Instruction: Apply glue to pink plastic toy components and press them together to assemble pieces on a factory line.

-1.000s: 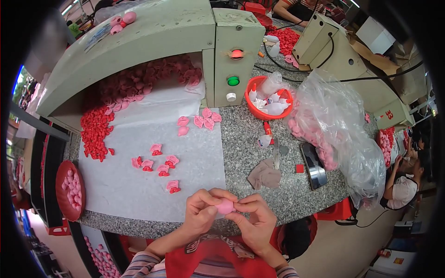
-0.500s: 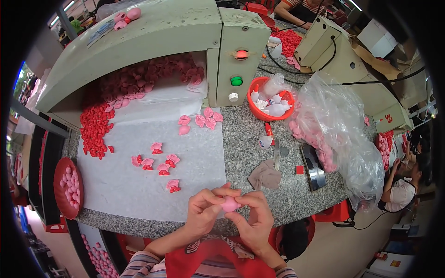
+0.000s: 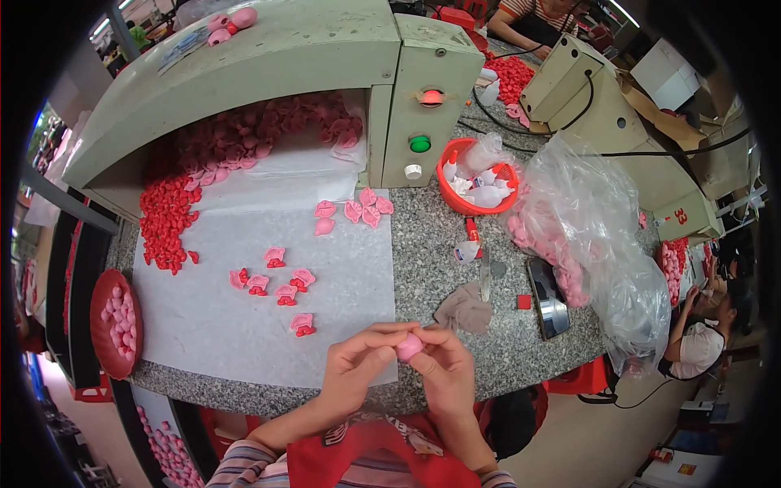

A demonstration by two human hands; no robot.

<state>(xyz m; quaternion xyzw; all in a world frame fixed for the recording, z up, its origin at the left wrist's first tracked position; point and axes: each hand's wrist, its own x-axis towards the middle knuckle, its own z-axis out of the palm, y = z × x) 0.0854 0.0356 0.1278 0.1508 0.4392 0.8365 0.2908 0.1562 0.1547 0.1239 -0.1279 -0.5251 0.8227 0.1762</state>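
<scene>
A small, rounded pink plastic piece (image 3: 409, 347) is pinched between my two hands over the front edge of the worktop. My left hand (image 3: 358, 362) holds it from the left with thumb and fingertips, and my right hand (image 3: 447, 370) grips it from the right. The fingers cover part of it, so I cannot tell its full shape. Just beyond, on a white paper sheet (image 3: 195, 325), lie several pink shell pieces with red parts attached (image 3: 303, 324). Farther back are loose pink shells (image 3: 370, 213) and a heap of small red parts (image 3: 168, 224).
A pale green machine (image 3: 244, 57) with pink pieces in its opening stands behind. To the right are an orange basket of bottles (image 3: 478, 203), a knife (image 3: 486, 276), a rag (image 3: 464, 309), a phone (image 3: 549, 299) and a plastic bag (image 3: 594, 211). A red bowl (image 3: 106, 362) sits left. Other people sit beyond.
The pink piece has turned and risen slightly between my fingers. Both hands have drawn closer around it, with fingertips meeting above it. The view has shifted a little.
</scene>
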